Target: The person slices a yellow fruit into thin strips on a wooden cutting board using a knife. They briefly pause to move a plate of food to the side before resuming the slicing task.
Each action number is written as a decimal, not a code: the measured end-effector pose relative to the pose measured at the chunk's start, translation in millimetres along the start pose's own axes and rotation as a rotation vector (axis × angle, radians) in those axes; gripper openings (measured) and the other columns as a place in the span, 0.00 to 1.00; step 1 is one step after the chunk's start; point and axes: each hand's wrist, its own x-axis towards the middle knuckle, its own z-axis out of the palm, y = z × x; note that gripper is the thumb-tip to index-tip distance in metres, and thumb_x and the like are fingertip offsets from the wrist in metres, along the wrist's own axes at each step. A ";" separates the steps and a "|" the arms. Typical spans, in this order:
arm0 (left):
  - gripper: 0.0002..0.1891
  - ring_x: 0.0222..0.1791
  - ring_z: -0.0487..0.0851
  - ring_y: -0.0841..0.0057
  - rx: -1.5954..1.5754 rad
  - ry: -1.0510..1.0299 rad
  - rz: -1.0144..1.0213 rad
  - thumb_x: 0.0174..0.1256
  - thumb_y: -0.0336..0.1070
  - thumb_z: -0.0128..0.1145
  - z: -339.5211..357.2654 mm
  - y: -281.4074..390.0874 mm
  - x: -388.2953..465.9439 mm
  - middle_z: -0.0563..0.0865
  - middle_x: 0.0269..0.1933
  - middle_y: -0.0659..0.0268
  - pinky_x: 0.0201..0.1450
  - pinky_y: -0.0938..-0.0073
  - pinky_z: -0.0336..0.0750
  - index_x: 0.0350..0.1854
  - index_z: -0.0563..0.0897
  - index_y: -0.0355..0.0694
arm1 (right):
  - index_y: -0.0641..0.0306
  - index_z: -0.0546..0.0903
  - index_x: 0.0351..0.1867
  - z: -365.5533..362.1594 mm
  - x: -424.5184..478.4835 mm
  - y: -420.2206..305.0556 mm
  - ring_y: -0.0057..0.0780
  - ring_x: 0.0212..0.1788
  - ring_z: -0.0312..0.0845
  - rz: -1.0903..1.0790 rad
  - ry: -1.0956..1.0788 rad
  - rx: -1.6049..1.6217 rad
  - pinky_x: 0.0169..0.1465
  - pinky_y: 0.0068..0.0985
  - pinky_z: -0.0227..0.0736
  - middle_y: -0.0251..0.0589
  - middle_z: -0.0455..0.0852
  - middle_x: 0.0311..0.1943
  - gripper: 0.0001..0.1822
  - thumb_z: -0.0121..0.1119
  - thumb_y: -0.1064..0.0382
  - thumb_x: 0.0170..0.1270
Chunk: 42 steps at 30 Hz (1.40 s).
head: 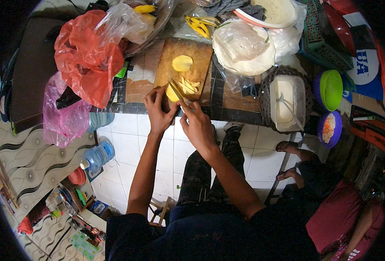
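On a wooden cutting board [168, 62] lies a yellow slice [172, 93] that looks like peeled potato. My left hand [158, 109] grips its left and near edges between fingers and thumb. In my right hand [195, 127] is a kitchen knife [175, 90], its blade pointing away from me over the slice. Thin cut sticks [189, 86] lie in a small heap just right of the blade. Farther back on the board rests a whole, wide yellow slice [182, 63], apart from both hands.
Right of the board sit a stack of round white wrappers [244, 49], a plastic tub of batter [282, 111] with a spoon, and purple [329, 129] and green [332, 89] bowls. Bananas [198, 26] lie behind. A red plastic bag [88, 58] is left. Another person [336, 215] sits at right.
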 end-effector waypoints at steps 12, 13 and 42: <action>0.36 0.65 0.67 0.52 -0.027 0.014 -0.019 0.55 0.48 0.75 1.6 -1.2 -1.0 0.76 0.62 0.50 0.70 0.52 0.63 0.68 0.79 0.44 | 0.65 0.79 0.64 0.9 4.0 -7.9 0.52 0.42 0.87 0.044 -0.031 -0.039 0.44 0.41 0.84 0.54 0.81 0.46 0.26 0.63 0.71 0.63; 0.36 0.65 0.67 0.52 -0.019 0.009 -0.021 0.55 0.48 0.75 1.3 -0.4 -0.7 0.76 0.62 0.50 0.70 0.52 0.63 0.68 0.79 0.44 | 0.64 0.80 0.64 1.5 5.3 -8.5 0.52 0.42 0.87 0.064 -0.040 -0.031 0.44 0.42 0.84 0.54 0.81 0.47 0.26 0.63 0.71 0.63; 0.38 0.65 0.65 0.51 0.061 -0.077 -0.029 0.57 0.55 0.71 0.6 -1.1 -1.2 0.74 0.63 0.50 0.71 0.50 0.61 0.70 0.78 0.48 | 0.63 0.79 0.65 3.8 3.9 -10.4 0.53 0.44 0.87 0.093 -0.011 -0.053 0.45 0.41 0.84 0.55 0.81 0.50 0.26 0.62 0.71 0.65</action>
